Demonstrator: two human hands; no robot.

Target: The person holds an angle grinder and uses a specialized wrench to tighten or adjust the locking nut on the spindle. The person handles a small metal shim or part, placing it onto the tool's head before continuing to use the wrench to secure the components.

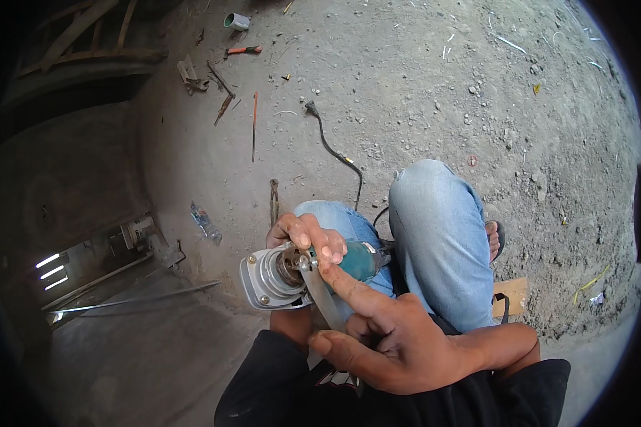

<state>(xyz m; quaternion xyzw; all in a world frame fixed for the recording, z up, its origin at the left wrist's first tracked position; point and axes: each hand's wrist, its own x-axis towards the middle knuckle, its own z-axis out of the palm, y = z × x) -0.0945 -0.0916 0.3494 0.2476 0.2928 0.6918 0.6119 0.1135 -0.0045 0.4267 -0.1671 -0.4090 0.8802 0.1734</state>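
Observation:
My left hand (308, 238) grips a teal angle grinder (360, 262) held across my lap, fingers curled over its top near the silver gear head (260, 277). A flat metal spanner (319, 299) sits at the rusty spindle (289, 265) and runs down behind my right hand (399, 341). The index finger of that hand reaches to the spanner's upper end, while the other fingers are curled; whether they grip the lower part is hidden. Both denim-clad knees (438, 235) are bent around the grinder.
On the dusty floor (406, 85) lie a black cord with a plug (310, 108), an orange-handled tool (243, 50), a pipe piece (236, 21), rusty tools (222, 82), a thin rod (254, 124), pliers (274, 196), a plastic bottle (205, 222), a long metal bar (135, 299) and cardboard (516, 299).

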